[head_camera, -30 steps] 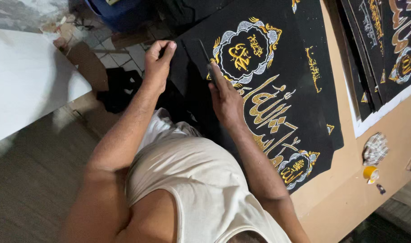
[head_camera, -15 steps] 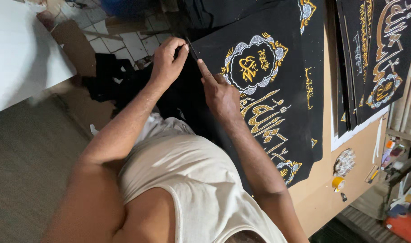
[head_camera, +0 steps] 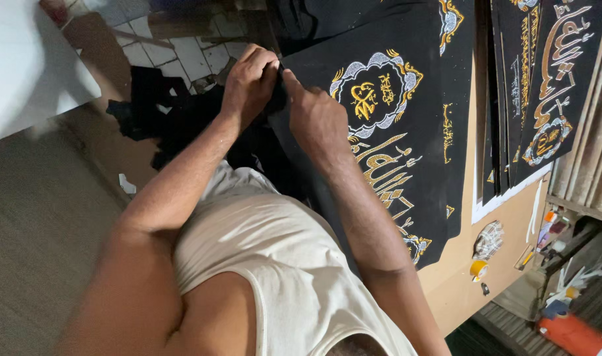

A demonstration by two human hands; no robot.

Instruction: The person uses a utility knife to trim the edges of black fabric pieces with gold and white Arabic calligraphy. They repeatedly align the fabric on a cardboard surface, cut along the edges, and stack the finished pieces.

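Observation:
A black cloth panel (head_camera: 406, 165) with gold and silver embroidery lies on a wooden table (head_camera: 462, 283). My left hand (head_camera: 248, 79) and my right hand (head_camera: 317, 118) meet at the panel's near left edge. Both pinch the black fabric at that edge, the fingers curled tight around it. The exact spot under the fingertips is hidden by the hands. My arms and white sleeveless shirt fill the lower middle of the view.
More black embroidered panels (head_camera: 545, 99) are stacked on white sheets at the right. A white board (head_camera: 24, 72) leans at the upper left. Black fabric scraps (head_camera: 156, 112) lie on the floor. A small yellow roll (head_camera: 478, 269) and small tools sit near the table's corner.
My left hand has come in from the left to join the right at the panel's edge. Both hands have closed on the fabric there. The view has shifted closer.

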